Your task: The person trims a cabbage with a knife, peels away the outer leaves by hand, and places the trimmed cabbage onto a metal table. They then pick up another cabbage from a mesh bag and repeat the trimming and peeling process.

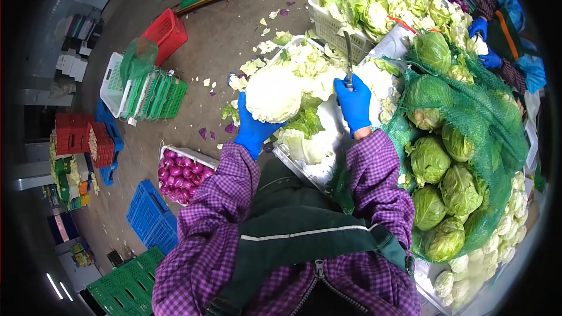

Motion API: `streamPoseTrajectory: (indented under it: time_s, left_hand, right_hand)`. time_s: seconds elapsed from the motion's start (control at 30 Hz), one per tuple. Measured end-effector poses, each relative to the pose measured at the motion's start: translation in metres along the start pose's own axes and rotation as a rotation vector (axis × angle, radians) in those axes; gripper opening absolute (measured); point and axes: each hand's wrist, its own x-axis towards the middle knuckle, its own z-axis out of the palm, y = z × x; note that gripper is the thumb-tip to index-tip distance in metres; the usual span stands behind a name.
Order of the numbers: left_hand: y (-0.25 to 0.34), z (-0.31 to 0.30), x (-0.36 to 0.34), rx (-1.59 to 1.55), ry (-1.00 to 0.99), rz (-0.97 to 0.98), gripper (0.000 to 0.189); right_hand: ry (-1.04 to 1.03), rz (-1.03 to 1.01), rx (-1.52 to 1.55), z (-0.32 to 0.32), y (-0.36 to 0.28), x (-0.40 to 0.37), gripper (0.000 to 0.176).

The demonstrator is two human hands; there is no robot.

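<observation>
My left hand (255, 129), in a blue glove, is closed around the underside of a pale, trimmed cabbage (273, 95). In my right hand (355, 103), also gloved in blue, is a knife (349, 52) with its long, slightly curved blade pointing up and away from me. The blade stands apart from the cabbage. Loose cabbage leaves (305, 122) lie between my hands on a metal table (332, 126). To the right of my right hand, green cabbages (434, 161) sit inside an open green mesh bag (468, 105).
A white crate (336, 26) heaped with leaves stands ahead. Across the table a co-worker's gloved hands (489, 58) hold a pale cabbage. Trimmed cabbages (508, 228) pile up at right. On the left floor are a crate of purple onions (182, 175), a blue pallet (151, 213) and a red crate (165, 36).
</observation>
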Motion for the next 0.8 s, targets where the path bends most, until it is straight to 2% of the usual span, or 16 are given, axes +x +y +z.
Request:
streamPoseTrajectory:
  time_s: [0.07, 0.13, 0.17, 0.2, 0.27, 0.33, 0.37, 0.43, 0.53, 0.7, 0.8]
  left_hand:
    - [-0.001, -0.007, 0.001, -0.012, -0.020, 0.018, 0.079]
    - [-0.007, -0.026, 0.006, 0.069, -0.173, 0.169, 0.062]
    - [-0.006, -0.031, 0.007, 0.070, -0.172, 0.170, 0.062]
    - [-0.004, -0.037, 0.009, 0.042, -0.163, 0.134, 0.061]
    - [-0.002, -0.054, 0.011, 0.017, -0.156, 0.094, 0.062]
    - [0.003, -0.078, 0.013, -0.172, -0.382, 0.026, 0.072]
    - [0.006, -0.085, 0.012, -0.171, -0.382, 0.027, 0.072]
    - [0.011, -0.094, 0.011, -0.068, -0.287, -0.011, 0.085]
    - [0.018, -0.095, 0.008, -0.026, -0.313, -0.011, 0.088]
    - [0.026, -0.081, 0.000, 0.133, -0.240, 0.050, 0.088]
    - [0.024, -0.087, 0.001, 0.131, -0.230, 0.077, 0.084]
  right_hand:
    - [-0.060, 0.073, -0.064, -0.005, -0.011, -0.007, 0.018]
    - [-0.148, -0.003, 0.113, 0.004, -0.017, -0.023, 0.028]
    - [-0.309, 0.051, 0.246, 0.006, -0.020, -0.029, 0.041]
    - [-0.437, 0.183, 0.313, 0.005, -0.026, -0.032, 0.043]
    - [-0.551, 0.301, 0.392, 0.009, -0.038, -0.038, 0.036]
    - [-0.516, 0.270, 0.349, 0.009, -0.039, -0.037, 0.033]
    - [-0.486, 0.243, 0.303, 0.011, -0.039, -0.037, 0.030]
    - [-0.486, 0.235, 0.322, 0.010, -0.042, -0.038, 0.030]
    - [-0.524, 0.243, 0.389, 0.002, -0.048, -0.040, 0.029]
    - [-0.674, 0.189, 0.420, -0.025, -0.066, -0.047, 0.026]
    - [-0.582, 0.205, 0.561, -0.034, -0.068, -0.047, 0.024]
